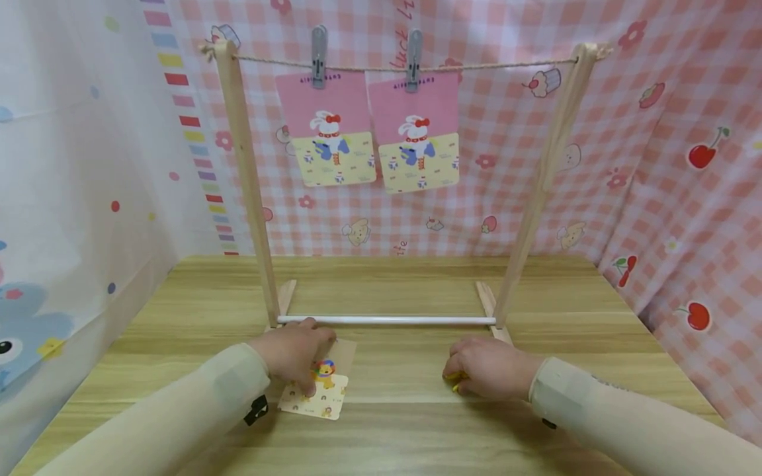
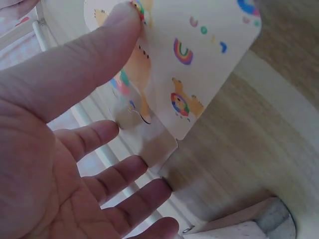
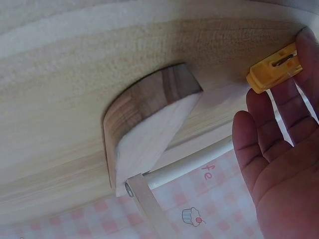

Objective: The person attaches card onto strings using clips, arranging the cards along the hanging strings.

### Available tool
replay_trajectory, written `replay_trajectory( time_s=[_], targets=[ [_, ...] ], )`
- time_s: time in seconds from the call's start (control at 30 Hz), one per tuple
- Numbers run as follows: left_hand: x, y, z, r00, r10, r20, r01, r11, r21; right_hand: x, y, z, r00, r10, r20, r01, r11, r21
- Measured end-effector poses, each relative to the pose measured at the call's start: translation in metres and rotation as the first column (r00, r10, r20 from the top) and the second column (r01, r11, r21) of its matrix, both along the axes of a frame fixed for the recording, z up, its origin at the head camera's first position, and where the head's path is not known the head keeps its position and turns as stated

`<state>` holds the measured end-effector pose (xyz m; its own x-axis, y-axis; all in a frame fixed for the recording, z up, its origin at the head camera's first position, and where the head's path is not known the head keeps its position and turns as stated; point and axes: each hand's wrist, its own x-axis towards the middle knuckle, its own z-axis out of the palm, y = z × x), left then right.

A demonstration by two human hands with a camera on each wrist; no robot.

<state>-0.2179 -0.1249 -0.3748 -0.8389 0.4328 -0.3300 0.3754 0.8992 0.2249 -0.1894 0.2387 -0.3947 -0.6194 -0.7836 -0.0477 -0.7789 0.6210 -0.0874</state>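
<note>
The lion-print card [image 1: 331, 398] lies on the table [image 1: 405, 377] under the left hand [image 1: 294, 357], whose thumb rests on its printed face while the other fingers spread loosely. The right hand [image 1: 491, 367] pinches a yellow clip [image 3: 271, 70]. The card looks light, thin and easily creased; a gentle edge pinch should suit. The clip seems stiff, best squeezed at its handle end.

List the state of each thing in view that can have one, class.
Left hand: spread, thumb over the lion card
Lion card: on the table
Right hand: pinching the yellow clip
Yellow clip: held; open or closed, unclear
Gray clips: closed on rope and pink-and-yellow cards
Pink-and-yellow cards: hanging
Rope: tied, sagging slightly
Wooden frame: standing
</note>
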Motion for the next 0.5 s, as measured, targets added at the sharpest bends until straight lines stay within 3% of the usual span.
replay_trajectory(
  time_s=[0.5],
  targets=[
    [-0.0024, -0.0011, -0.0001, 0.999, 0.028, 0.018, -0.029, 0.999, 0.021, 0.001, -0.0027, 0.0041, 1.0, -0.007, -0.019, 0.008, 1.0, 0.028]
  ],
)
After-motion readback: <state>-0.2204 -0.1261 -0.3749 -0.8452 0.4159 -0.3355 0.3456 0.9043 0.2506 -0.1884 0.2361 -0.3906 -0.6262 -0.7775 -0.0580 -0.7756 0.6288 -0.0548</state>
